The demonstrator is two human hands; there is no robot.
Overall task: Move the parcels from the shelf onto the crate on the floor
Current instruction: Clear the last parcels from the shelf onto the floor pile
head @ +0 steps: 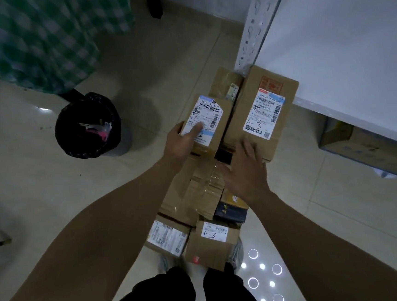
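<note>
My left hand (182, 141) grips a small cardboard parcel (210, 115) with a white label, thumb on top of the label. To its right lies a bigger brown parcel (265, 111) marked "1-3"; the spread fingers of my right hand (243, 170) touch its near edge. Both sit atop a pile of parcels (196, 191) on the floor between my feet and the shelf. Nearer me lie a labelled box (168, 237) and another "1-3" box (212, 241). The crate is hidden under the pile.
A white metal shelf (342, 49) with a perforated post (251, 30) fills the right side; a box (350, 137) sits beneath it. A black-lined bin (87, 126) stands on the tiled floor at left, below a green checked cloth (34, 40).
</note>
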